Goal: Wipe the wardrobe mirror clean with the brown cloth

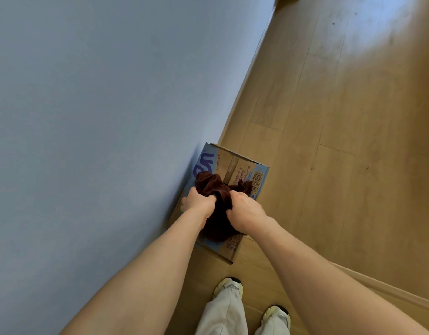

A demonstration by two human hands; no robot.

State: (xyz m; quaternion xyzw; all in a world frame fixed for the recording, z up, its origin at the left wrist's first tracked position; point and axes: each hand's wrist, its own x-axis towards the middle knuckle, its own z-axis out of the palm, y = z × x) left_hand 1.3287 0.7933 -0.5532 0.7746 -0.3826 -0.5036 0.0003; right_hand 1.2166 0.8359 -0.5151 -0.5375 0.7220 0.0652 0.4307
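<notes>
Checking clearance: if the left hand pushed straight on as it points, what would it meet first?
The left hand would likely meet the cardboard box under the brown cloth it grips, beside the wall; depth is unclear.

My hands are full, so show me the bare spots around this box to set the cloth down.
Open wooden floor right of the cardboard box, and a narrower strip between the box and the shoes. Crowded: the box top, bunched brown cloth across it; its left side meets the wall.
</notes>
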